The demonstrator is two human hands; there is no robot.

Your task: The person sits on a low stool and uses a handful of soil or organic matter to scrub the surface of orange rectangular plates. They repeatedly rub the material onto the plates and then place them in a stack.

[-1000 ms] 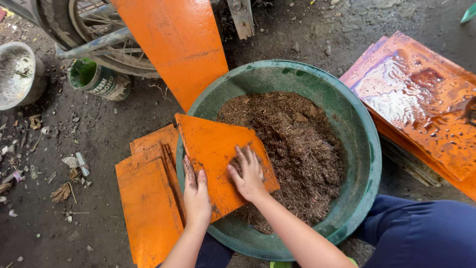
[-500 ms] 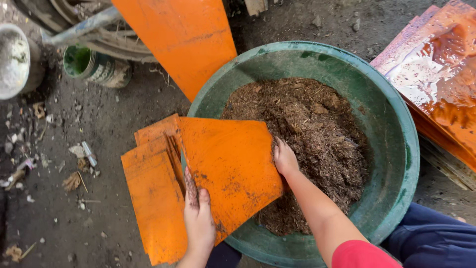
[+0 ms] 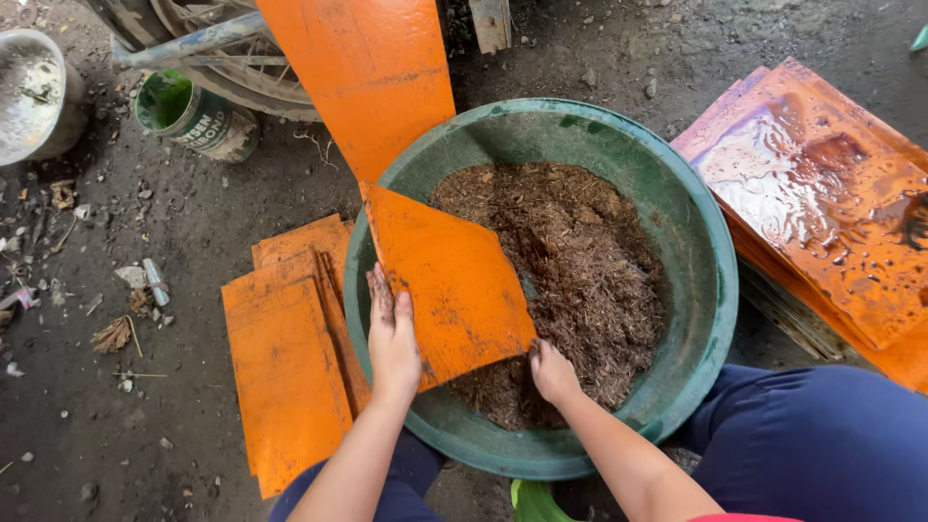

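The left hand (image 3: pixel 391 333) grips the flat orange metal sheet (image 3: pixel 447 280) by its near-left edge, tilted over the round green plastic basin (image 3: pixel 696 242); the right hand (image 3: pixel 553 372), below the sheet's near corner, digs curled fingers into the brown fibrous mulch (image 3: pixel 590 261).

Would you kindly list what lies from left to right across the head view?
Grey metal bowl → green-topped can → flat orange sheets on the ground → left hand → right hand → green basin → wet orange stack.

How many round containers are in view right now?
3: the big green basin of brown mulch at centre, a small green-topped can at upper left, and a grey bucket cut off by the left edge. Others may lie out of frame.
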